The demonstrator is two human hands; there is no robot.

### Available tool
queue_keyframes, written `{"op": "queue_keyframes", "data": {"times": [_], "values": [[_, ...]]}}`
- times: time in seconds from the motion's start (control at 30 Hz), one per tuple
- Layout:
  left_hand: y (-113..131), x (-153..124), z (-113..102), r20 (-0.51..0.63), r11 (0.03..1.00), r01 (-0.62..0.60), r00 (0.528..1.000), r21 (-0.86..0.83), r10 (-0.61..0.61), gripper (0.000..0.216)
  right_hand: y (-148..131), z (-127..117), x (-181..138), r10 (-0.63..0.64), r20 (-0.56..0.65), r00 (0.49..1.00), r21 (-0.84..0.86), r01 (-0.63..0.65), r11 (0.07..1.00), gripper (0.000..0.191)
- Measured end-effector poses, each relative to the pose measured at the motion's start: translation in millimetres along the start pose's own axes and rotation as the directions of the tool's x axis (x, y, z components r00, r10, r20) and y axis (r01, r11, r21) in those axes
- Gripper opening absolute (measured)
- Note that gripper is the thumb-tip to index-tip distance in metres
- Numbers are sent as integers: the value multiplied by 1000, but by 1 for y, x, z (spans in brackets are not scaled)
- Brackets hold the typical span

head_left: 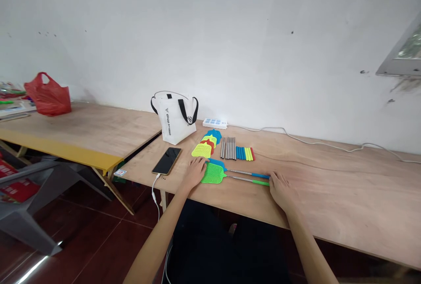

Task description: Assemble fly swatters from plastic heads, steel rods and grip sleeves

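Two assembled fly swatters lie side by side on the wooden table: a green fly swatter (213,173) nearer me and a blue fly swatter (261,175) just behind it. My left hand (195,172) rests at the left edge of their heads with fingers extended. At the ends of their handles, my right hand (279,187) lies on the table with its fingers outstretched. Behind them are a stack of loose swatter heads (201,150) in yellow, red and blue, a row of metal rods (229,148), and several coloured handle grips (245,153).
A phone (167,161) with a charging cable lies left of my left hand. Behind it stands a white tote bag (176,119), beside a power strip (215,123) whose cord runs along the wall. A red plastic bag (49,96) sits on the neighbouring table (98,126).
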State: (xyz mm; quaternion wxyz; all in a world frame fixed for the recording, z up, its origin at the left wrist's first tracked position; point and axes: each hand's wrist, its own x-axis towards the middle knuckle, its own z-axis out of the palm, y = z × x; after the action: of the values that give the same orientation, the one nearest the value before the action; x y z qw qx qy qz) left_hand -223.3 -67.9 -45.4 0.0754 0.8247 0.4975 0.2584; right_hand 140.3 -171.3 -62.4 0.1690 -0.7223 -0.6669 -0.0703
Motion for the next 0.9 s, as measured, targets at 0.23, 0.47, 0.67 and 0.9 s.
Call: {"op": "queue_keyframes", "data": {"times": [0.23,0.47,0.67,0.9], "values": [[-1,0,0,-3,1000,-10,1000,6,10,28,-1,2,1,15,-56,998,94,-10,996,34],[-2,0,2,-13,1000,-2,1000,-12,2,28,-10,-1,-1,-110,-37,993,239,116,964,40],[7,1,-5,-94,996,-47,995,-74,40,37,-13,-6,0,-189,-56,980,306,197,932,40],[52,-5,-10,-61,953,-303,951,14,303,35,-16,-11,4,-245,-233,941,321,313,894,34]]}}
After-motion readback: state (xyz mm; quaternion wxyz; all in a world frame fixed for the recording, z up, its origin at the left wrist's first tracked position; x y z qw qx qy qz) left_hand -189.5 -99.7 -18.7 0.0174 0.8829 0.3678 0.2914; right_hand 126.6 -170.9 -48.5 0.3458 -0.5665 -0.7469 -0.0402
